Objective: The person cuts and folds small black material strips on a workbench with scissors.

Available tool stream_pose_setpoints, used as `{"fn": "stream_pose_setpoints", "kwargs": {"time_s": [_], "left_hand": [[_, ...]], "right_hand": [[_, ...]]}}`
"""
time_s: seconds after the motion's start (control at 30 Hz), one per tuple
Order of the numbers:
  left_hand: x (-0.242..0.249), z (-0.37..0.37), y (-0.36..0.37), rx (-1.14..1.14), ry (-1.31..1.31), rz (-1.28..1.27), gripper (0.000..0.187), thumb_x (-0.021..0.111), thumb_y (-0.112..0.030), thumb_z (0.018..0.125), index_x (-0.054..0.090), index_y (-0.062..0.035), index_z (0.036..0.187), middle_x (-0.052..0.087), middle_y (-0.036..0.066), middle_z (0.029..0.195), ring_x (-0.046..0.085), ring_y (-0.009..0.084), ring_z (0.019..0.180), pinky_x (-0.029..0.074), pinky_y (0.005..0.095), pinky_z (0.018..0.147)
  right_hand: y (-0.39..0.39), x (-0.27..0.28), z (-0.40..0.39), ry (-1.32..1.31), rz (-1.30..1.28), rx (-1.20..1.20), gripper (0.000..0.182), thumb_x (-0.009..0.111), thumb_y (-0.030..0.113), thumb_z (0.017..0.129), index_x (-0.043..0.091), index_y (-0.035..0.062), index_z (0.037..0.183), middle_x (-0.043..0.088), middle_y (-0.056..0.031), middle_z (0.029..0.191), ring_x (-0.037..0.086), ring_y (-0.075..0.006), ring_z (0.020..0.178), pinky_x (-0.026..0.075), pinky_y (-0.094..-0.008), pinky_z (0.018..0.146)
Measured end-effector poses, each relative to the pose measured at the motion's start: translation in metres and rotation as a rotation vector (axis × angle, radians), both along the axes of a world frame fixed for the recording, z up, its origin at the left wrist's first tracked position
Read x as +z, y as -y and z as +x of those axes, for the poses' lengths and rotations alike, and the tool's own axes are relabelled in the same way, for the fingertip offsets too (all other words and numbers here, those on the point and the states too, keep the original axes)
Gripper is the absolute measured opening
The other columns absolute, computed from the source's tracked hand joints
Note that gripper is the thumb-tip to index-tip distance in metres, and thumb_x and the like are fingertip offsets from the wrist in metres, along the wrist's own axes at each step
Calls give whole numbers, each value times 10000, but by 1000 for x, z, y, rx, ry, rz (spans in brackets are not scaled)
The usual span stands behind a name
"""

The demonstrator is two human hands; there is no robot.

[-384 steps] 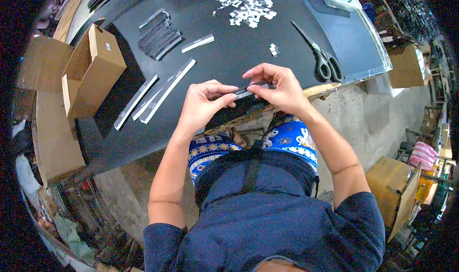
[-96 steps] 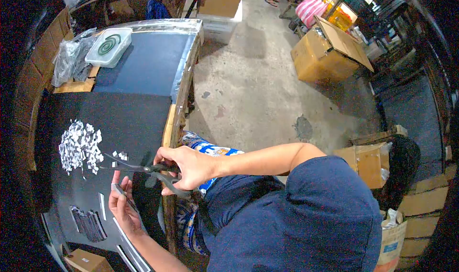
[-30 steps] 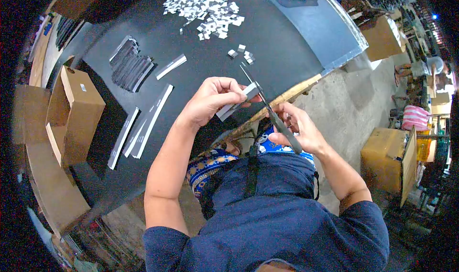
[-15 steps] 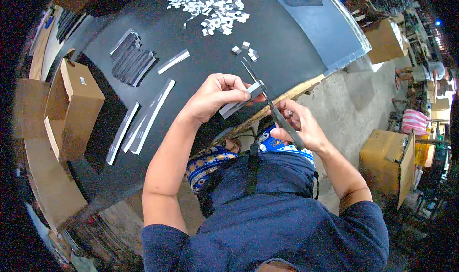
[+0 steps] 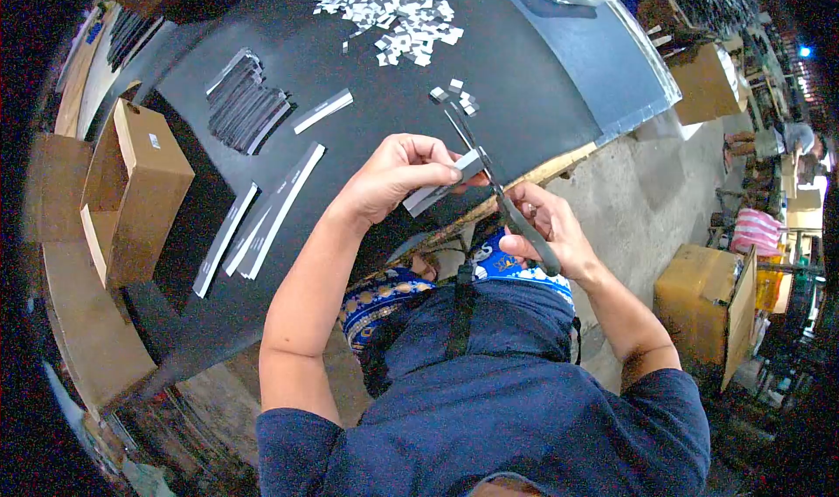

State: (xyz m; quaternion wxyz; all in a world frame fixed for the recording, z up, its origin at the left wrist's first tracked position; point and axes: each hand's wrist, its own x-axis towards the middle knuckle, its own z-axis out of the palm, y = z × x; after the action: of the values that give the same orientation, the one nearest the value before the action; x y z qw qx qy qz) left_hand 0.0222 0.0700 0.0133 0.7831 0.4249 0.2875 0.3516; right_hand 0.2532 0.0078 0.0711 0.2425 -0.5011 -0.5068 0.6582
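Observation:
Between the thumb and fingers of my left hand (image 5: 404, 175) is a short grey-and-white strip (image 5: 425, 200), tilted up to the right. My right hand (image 5: 551, 230) is closed around the dark handles of a pair of scissors (image 5: 524, 230). Their blades point away from me and cross the far end of the strip, just beyond my left fingertips. Past the blade tips lie a few small cut pieces (image 5: 457, 88) on the black tabletop (image 5: 367, 95). Longer black-and-white strips (image 5: 281, 208) rest left of my left hand, with a single shorter strip (image 5: 323, 111) above them.
A heap of small cut pieces (image 5: 389, 12) covers the far part of the table. A stack of dark strips (image 5: 249, 108) lies at the left, near an open cardboard box (image 5: 153, 191). The table's wooden edge (image 5: 559, 160) runs close by my hands. Cartons (image 5: 695, 300) stand on the floor at right.
The view has shifted slightly, so the table and its contents appear a little to the right. Both hands keep nearly the same pose, the strip still between the scissor blades.

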Motion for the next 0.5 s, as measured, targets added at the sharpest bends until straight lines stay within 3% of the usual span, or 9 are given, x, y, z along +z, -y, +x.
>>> {"fn": "stream_pose_setpoints", "kwargs": {"time_s": [0.07,0.13,0.5], "left_hand": [[-1,-1,-1,3,6,-10,80,695,-82,794,641,-33,761,699,122,889,647,129,807,490,255,762],[-1,-3,-1,-33,-34,-13,134,675,-85,803,569,-54,727,662,199,1036,646,257,964,481,337,838],[-2,-2,-2,-28,-24,-22,114,673,-69,793,578,-48,736,666,199,1014,655,257,948,485,325,834]], "right_hand": [[0,-3,1,-8,12,-4,481,820,262,705,545,29,1024,552,10,724,518,-69,653,405,-236,551],[-2,-12,6,66,90,40,517,825,327,688,545,37,1011,520,17,712,493,-64,634,392,-232,533],[-4,-12,5,83,105,72,510,819,333,686,540,48,1004,504,15,700,478,-61,629,393,-227,535]]}}
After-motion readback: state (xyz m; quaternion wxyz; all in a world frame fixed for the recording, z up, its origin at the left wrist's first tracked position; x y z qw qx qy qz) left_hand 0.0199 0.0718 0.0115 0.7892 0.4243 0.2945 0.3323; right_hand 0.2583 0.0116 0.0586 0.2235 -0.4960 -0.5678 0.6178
